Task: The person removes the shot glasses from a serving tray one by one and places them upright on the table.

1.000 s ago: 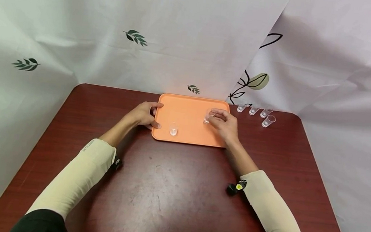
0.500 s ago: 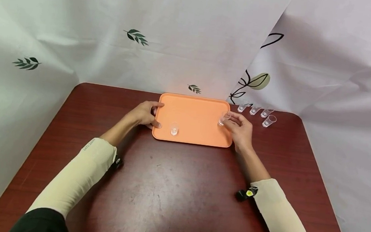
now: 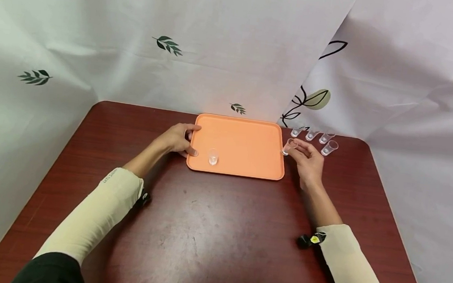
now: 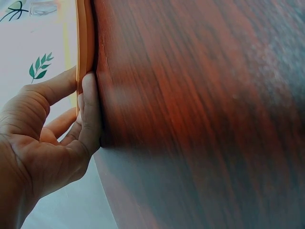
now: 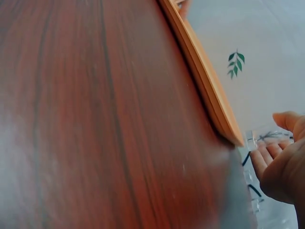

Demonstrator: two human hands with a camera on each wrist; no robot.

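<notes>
Head view shows a dark red wooden bench with a white leaf-printed curtain behind it. At the left, the left hand holds the left edge of an orange tray; the thumb lies on the near left corner and the fingers curl against the rim, which the left wrist view shows from the side. On the tray, near its front left corner and just beside the thumb, one small clear plastic cup stands upright.

Moving to the right, the right hand is over the bench just past the right edge of the tray. Its fingers pinch a second small clear cup at the rim, and this cup is tilted and lies at the right rim of the tray. I cannot tell if it touches the tray or the bench.

Farther right, near the back right corner of the bench, four more clear cups stand close together, apart from the hand.
</notes>
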